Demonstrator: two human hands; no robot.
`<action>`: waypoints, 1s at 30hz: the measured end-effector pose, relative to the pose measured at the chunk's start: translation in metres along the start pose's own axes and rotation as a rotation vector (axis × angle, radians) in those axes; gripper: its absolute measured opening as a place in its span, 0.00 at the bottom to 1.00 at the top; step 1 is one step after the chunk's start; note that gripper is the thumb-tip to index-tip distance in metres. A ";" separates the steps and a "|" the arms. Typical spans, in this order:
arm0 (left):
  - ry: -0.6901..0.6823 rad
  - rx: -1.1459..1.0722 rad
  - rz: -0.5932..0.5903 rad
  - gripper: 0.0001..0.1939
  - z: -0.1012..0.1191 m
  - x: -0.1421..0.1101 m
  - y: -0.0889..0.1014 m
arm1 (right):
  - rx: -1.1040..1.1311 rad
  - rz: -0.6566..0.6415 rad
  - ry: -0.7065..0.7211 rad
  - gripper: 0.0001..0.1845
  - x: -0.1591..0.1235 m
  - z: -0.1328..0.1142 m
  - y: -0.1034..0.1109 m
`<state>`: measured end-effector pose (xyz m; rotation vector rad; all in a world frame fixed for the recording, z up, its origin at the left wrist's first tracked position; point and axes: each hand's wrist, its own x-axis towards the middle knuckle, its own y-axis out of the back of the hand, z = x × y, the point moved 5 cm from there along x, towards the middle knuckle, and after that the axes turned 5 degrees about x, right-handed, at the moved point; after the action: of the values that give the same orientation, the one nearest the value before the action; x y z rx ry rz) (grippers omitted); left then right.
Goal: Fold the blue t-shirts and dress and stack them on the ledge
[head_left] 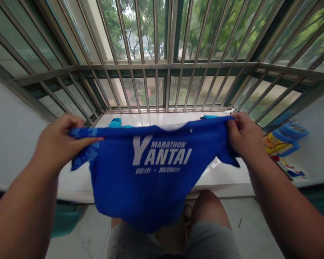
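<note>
At the centre of the frame, a royal-blue fabric T-shirt with white lettering (140, 194) hangs stretched above a glossy white window ledge (232, 178). The left hand (58, 138) has its grip closed on one sleeve, centre left; the right hand (244, 135) pinches the other, centre right. The step seems to be holding it spread; the next move likely calls for both hands working evenly, since the hem hangs loose.

Left grip (59, 139), right grip (245, 136) tightly pinched
</note>
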<state>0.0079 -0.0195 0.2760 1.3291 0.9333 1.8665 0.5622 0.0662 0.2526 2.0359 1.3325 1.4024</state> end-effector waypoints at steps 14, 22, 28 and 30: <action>-0.372 0.090 -0.554 0.32 0.103 -0.087 -0.288 | -0.021 -0.526 0.139 0.29 -0.104 -0.031 -0.220; -0.333 0.069 -0.542 0.35 0.072 -0.184 -0.309 | -0.177 -0.726 0.019 0.38 -0.207 0.031 -0.250; -0.260 -0.047 -0.521 0.28 0.059 -0.201 -0.287 | -0.208 -0.709 -0.015 0.35 -0.231 0.025 -0.233; -0.153 -0.040 -0.421 0.26 0.046 -0.183 -0.275 | -0.199 -0.669 0.000 0.34 -0.222 0.012 -0.233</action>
<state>0.1305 -0.0166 -0.0342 1.1296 0.9996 1.4360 0.4378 0.0025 -0.0380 1.2786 1.5934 1.1559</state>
